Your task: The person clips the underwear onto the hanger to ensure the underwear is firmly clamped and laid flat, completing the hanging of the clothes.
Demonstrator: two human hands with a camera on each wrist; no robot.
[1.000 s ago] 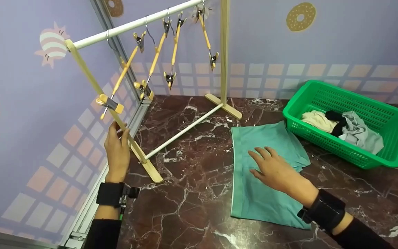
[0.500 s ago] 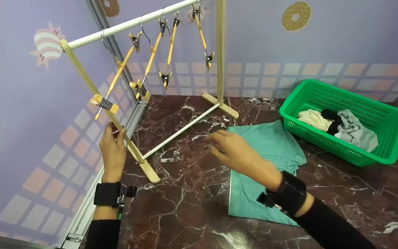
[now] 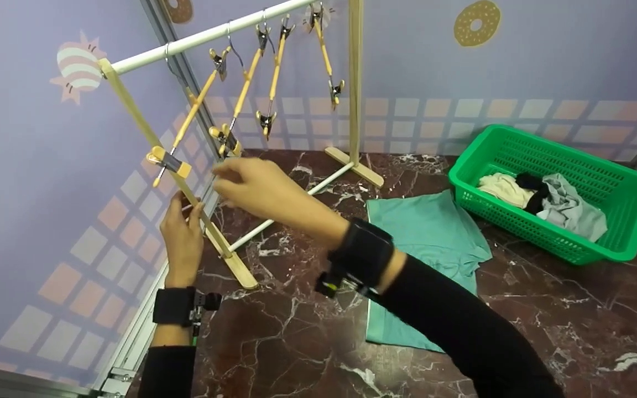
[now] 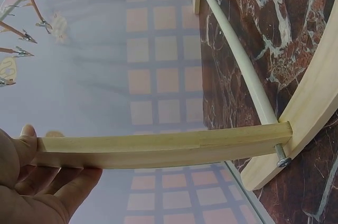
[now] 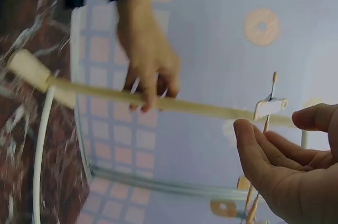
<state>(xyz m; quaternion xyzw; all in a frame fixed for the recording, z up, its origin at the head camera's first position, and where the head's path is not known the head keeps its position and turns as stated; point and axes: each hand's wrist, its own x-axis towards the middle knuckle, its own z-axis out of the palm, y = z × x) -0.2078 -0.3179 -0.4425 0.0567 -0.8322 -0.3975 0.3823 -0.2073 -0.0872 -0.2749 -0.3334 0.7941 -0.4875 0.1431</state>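
My left hand [image 3: 183, 240] grips the near wooden post [image 4: 158, 150] of a small clothes rack, with thumb on one side and fingers on the other in the left wrist view. My right hand [image 3: 266, 190] is raised near the hanger row, fingers bent and apart from the thumb, with nothing between them. In the right wrist view a hanger clip [image 5: 270, 108] appears just beyond those fingers. Several yellow hangers [image 3: 194, 119] with spring clips hang from the white top rail [image 3: 197, 40]. Green boxer shorts [image 3: 412, 221] lie flat on the marble table, partly hidden by my right arm.
A green plastic basket [image 3: 567, 251] stands at the right back, holding cream, black and grey cloths [image 3: 570, 210]. The rack's lower white bar [image 3: 329, 179] and far post [image 3: 354, 83] stand behind my right hand. Patterned walls border the table.
My right hand has swept left from over the green shorts to the hangers at the rack. My left hand keeps its hold on the post.
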